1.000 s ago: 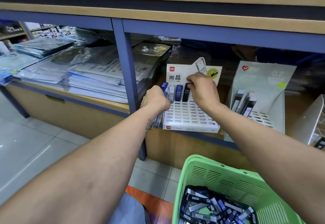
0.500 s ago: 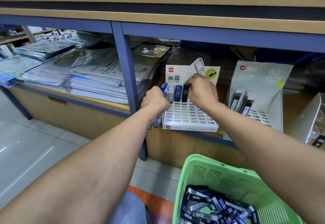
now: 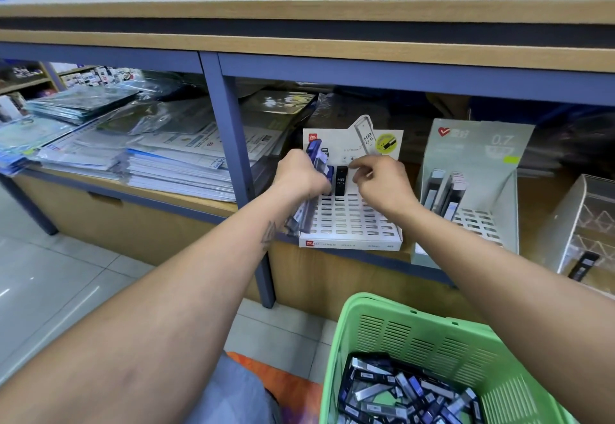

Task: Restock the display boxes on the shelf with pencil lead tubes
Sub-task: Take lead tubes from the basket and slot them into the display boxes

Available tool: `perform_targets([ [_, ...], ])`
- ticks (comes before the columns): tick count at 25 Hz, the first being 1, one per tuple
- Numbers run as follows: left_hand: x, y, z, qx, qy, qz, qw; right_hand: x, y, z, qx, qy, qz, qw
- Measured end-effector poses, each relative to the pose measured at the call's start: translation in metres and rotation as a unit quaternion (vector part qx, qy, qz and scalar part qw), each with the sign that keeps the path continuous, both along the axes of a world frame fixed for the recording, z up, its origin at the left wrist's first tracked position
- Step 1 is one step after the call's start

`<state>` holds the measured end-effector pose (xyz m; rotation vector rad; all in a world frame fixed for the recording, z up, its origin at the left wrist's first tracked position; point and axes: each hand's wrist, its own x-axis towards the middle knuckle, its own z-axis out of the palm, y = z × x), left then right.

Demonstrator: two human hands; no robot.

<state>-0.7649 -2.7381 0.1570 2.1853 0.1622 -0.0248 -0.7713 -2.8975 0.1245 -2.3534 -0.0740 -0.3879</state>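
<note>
Left hand (image 3: 301, 174): fist closed round a bundle of blue pencil lead tubes (image 3: 315, 157), held just left of the white display box (image 3: 349, 223). 
White display box: slotted tray on the shelf (image 3: 199, 204); a blue tube (image 3: 328, 174) and a black HB 0.5 tube (image 3: 340, 181) stand in its back row, between the hands. 
Right hand (image 3: 382, 184): above the tray, fingers curled, thumb and forefinger pinched; whether they hold anything cannot be told. 
Grey 0.7 display box (image 3: 479, 164): right of it, partly stocked. 
Green basket (image 3: 432, 340): below, holding loose tubes.
</note>
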Motion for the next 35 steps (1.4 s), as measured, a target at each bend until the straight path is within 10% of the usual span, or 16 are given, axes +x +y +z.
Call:
perform_targets([
  [6,-0.032,-0.051,0.000,-0.310,0.117,-0.038,0.943,-0.065,-0.038,0.019,0.378,0.231,0.141,0.885],
  [18,-0.039,-0.115,-0.006,-0.318,0.111,-0.046,0.940,-0.084,-0.090,0.018,0.352,0.193,0.086,0.912],
  [32,-0.036,-0.115,0.001,-0.435,0.135,-0.184,0.871,-0.098,-0.122,0.013,0.629,0.228,0.140,0.730],
  [35,-0.035,-0.120,0.001,-0.389,0.111,-0.190,0.895,-0.100,-0.135,0.021,0.537,0.231,0.143,0.799],
])
